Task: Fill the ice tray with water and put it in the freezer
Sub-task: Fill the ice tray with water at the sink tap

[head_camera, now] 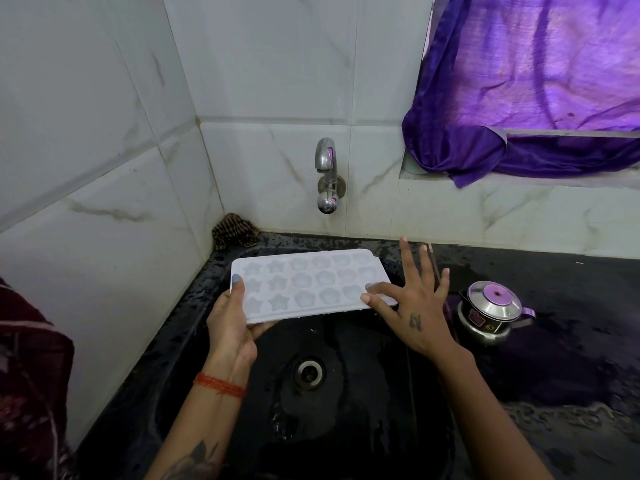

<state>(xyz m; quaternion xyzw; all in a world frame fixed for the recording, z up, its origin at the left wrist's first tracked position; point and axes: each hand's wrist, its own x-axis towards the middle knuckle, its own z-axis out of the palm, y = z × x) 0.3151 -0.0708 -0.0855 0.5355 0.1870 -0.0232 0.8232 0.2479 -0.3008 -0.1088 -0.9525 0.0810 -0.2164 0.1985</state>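
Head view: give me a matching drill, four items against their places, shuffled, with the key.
Items:
1. ice tray
2. tap
3. steel pot
4. purple curtain

Places:
A. on the wet black counter, right of the sink
B. held over the sink, left hand gripping its left end, right hand open at its right end
C. hanging over the window ledge, upper right
D. on the tiled back wall above the sink

Pairs: 1-B, 2-D, 3-A, 4-C

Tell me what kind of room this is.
Most likely a home kitchen: a black sink under a wall tap, a steel pot on the wet counter, and tiled walls.
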